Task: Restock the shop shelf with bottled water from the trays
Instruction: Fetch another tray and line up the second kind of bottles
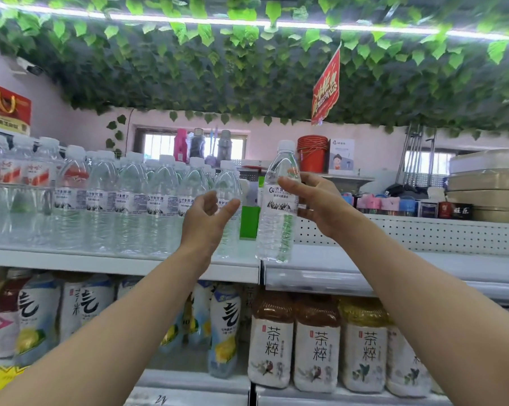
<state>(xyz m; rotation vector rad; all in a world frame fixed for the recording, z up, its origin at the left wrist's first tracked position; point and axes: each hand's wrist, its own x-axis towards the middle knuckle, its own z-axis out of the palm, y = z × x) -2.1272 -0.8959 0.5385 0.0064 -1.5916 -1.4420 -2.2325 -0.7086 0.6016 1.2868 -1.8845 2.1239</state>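
Head view: the bottle (279, 200) I'm restocking is in my right hand (314, 200), which is clamped around its labelled middle, thumb in front and fingers wrapped behind. It hangs close to upright, leaning a little, with its base low over the front lip of the shelf (130, 263), just right of where the stocked run stops. I can't tell whether the base touches the shelf. It is clear ribbed plastic, full of water, with a white cap and a white label printed with a dark mountain outline, the same as its neighbours. My left hand (206, 218) is empty, fingers loosely cupped and apart, thumb out, in front of the end bottle (228, 206) of the row. As for progress, I judge the job well along: a row of water bottles (130, 197) already stands packed across the left stretch of the shelf, several deep. What looks left is to set this bottle beside the end one, and the bare shelf section to the right (364, 259) could take more. The trays are out of view, so I can't say how many bottles remain. Tea bottles (317, 344) fill the level below.
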